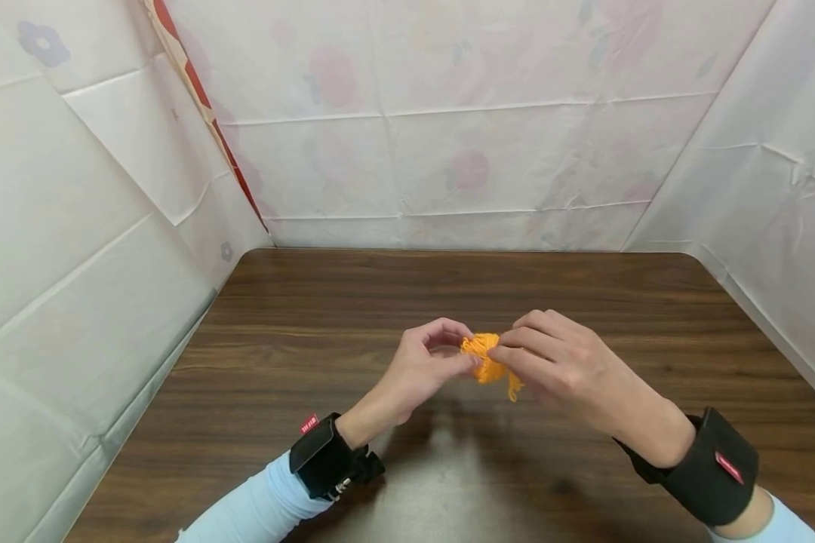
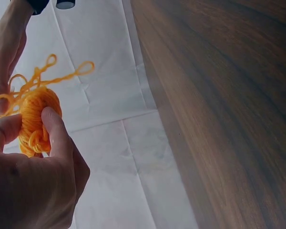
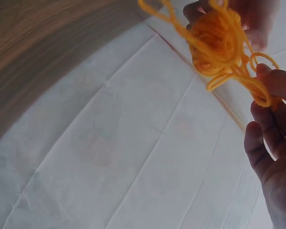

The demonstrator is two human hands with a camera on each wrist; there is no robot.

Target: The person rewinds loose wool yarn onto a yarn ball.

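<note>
Both hands are meeting at centre frame in the head view, just above the wooden table (image 1: 312, 339). The left hand (image 1: 417, 369) is gripping a small orange yarn ball (image 1: 484, 357), with thumb and curled fingers pinching it. The left wrist view, at the left edge of the frame, is showing the thumb (image 2: 55, 131) pressing on the side of the yarn ball (image 2: 35, 114) and another finger closing in from the left. The right hand (image 1: 564, 366) is sitting just right of the ball, fingers curled, pinching loose yarn loops (image 3: 257, 83) coming off the ball (image 3: 213, 40). The right wrist view, upper right of the frame, is showing the fingertips (image 3: 276, 81) closing on those loops. The left hand's fingers are showing at the top edge behind the ball there.

A short yarn tail (image 1: 514, 388) is hanging down below the ball in the head view, clear of the table as far as can be told. More loops (image 2: 62, 71) are sticking out towards the upper centre-left in the left wrist view.

Both wrists are wearing black straps (image 1: 326, 456), with light blue sleeves (image 1: 258, 509) showing at the bottom of the frame. White creased sheeting with faint flower print (image 1: 448, 113) is covering the walls around the table, filling the upper half and both sides of the head view. A red-edged strip (image 1: 200, 98) is running diagonally at upper left
</note>
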